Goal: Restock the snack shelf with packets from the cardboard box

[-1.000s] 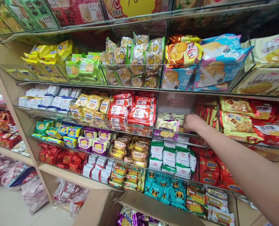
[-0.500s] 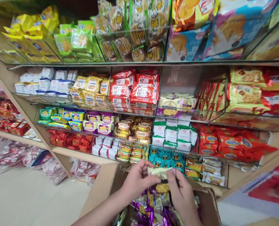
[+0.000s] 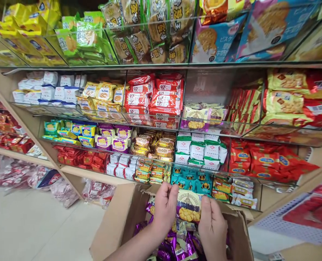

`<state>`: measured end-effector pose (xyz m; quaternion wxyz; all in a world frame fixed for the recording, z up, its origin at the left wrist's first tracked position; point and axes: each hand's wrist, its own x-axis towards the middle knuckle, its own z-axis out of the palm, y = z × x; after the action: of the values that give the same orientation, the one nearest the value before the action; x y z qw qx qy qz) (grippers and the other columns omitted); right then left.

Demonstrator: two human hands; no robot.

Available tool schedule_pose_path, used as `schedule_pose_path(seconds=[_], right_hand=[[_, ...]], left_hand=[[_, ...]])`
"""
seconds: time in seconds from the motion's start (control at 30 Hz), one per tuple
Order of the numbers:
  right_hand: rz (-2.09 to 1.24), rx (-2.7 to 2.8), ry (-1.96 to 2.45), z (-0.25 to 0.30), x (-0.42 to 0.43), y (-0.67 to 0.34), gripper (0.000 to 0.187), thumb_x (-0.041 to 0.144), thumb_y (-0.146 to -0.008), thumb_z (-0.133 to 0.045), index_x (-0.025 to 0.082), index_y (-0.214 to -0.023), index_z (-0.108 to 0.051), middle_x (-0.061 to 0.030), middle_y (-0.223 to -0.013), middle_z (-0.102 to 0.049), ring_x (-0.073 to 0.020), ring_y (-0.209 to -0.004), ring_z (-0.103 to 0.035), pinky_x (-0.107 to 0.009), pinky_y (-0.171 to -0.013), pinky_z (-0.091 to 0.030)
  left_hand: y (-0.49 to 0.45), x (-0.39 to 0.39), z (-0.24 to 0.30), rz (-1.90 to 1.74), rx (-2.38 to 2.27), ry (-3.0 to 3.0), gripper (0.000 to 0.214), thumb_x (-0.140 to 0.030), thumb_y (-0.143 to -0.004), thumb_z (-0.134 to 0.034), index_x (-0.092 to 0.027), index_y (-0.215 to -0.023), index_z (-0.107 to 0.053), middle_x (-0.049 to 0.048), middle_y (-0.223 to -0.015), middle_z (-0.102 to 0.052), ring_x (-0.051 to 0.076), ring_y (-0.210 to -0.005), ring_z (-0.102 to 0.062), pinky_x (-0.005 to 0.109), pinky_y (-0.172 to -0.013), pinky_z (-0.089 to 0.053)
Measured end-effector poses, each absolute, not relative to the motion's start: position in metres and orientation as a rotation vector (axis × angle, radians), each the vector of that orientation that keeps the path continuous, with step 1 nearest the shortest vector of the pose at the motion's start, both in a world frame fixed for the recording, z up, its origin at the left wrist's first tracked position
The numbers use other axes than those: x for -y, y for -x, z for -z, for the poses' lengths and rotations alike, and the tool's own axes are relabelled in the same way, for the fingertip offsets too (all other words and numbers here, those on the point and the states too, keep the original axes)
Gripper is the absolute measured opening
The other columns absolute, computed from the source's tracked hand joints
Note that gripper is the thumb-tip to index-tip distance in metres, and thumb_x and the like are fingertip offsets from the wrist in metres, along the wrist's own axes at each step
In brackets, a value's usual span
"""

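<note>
Between both hands I hold a cream-and-purple biscuit packet (image 3: pixel 189 206) with its printed front turned toward me. My left hand (image 3: pixel 165 206) pinches its left side, fingers closed. On the right side, my right hand (image 3: pixel 212 221) grips the edge between thumb and fingers. Just below the hands, an open cardboard box (image 3: pixel 114 217) holds many loose biscuit packets (image 3: pixel 180 241) of the same cream-and-purple kind. Matching packets (image 3: pixel 195 117) stand in a compartment of the middle shelf, in front of and above my hands.
A wooden shelf unit with clear front panels (image 3: pixel 155 123) carries many snack packets ahead. Red packets (image 3: pixel 267 159) fill the lower right compartment. Bagged goods (image 3: pixel 64 190) lie on the floor at left. A white perforated panel (image 3: pixel 275 226) with something red stands at right.
The biscuit packet has been turned and straightened so its front shows fully. My hands have moved apart to its two sides. The view has shifted slightly.
</note>
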<state>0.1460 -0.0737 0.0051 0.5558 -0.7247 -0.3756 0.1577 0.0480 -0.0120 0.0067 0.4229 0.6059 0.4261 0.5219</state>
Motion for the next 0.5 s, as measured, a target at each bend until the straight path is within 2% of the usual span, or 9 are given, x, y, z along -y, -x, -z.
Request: schedule_pose_path(seconds=[0.1,0.17,0.27,0.37,0.5], right_hand=[[-0.381,0.892,1.727,0.020,0.075,-0.150,0.047,0.063,-0.081,-0.030,0.022,-0.068,-0.050,-0.0020,-0.059,-0.056,-0.0169,-0.058,-0.051,-0.026,-0.055,-0.039],[-0.375,0.859,1.733,0.035,0.076,-0.152,0.054,0.068,-0.076,-0.032,0.020,-0.074,-0.056,-0.0066,-0.071,-0.064,-0.0193,-0.068,-0.057,-0.026,-0.060,-0.042],[-0.366,0.748,1.721,0.048,0.079,-0.145,0.062,0.072,-0.073,-0.034,0.017,-0.085,-0.060,-0.0112,-0.084,-0.067,-0.0223,-0.079,-0.059,-0.027,-0.067,-0.042],[-0.431,0.618,1.677,0.048,0.082,-0.132,0.057,0.068,-0.075,-0.037,0.017,-0.083,-0.060,-0.0091,-0.081,-0.067,-0.0210,-0.077,-0.058,-0.027,-0.067,-0.041],[-0.561,0.562,1.613,0.049,0.081,-0.124,0.049,0.060,-0.079,-0.040,0.015,-0.086,-0.059,-0.0071,-0.083,-0.067,-0.0202,-0.080,-0.059,-0.026,-0.069,-0.044]], left_hand=[[-0.043,0.016,0.006,-1.297,-1.084,-1.488,0.037,-0.048,-0.085,-0.040,-0.021,-0.060,-0.034,-0.0060,-0.057,-0.033,0.011,-0.056,-0.032,0.024,-0.054,-0.029],[-0.040,0.019,0.013,-1.284,-1.085,-1.465,0.037,-0.049,-0.084,-0.040,-0.020,-0.060,-0.037,-0.0056,-0.057,-0.035,0.011,-0.056,-0.033,0.024,-0.054,-0.029],[-0.037,0.023,0.022,-1.261,-1.079,-1.409,0.038,-0.050,-0.084,-0.041,-0.020,-0.061,-0.037,-0.0054,-0.058,-0.035,0.011,-0.056,-0.033,0.023,-0.054,-0.030],[-0.037,0.028,0.028,-1.240,-1.022,-1.186,0.039,-0.052,-0.081,-0.046,-0.019,-0.062,-0.039,-0.0052,-0.060,-0.038,0.010,-0.059,-0.036,0.022,-0.056,-0.033],[-0.038,0.032,0.032,-1.130,-0.920,-0.771,0.033,-0.052,-0.076,-0.055,-0.020,-0.076,-0.048,-0.0044,-0.067,-0.047,0.010,-0.060,-0.044,0.022,-0.059,-0.037]])
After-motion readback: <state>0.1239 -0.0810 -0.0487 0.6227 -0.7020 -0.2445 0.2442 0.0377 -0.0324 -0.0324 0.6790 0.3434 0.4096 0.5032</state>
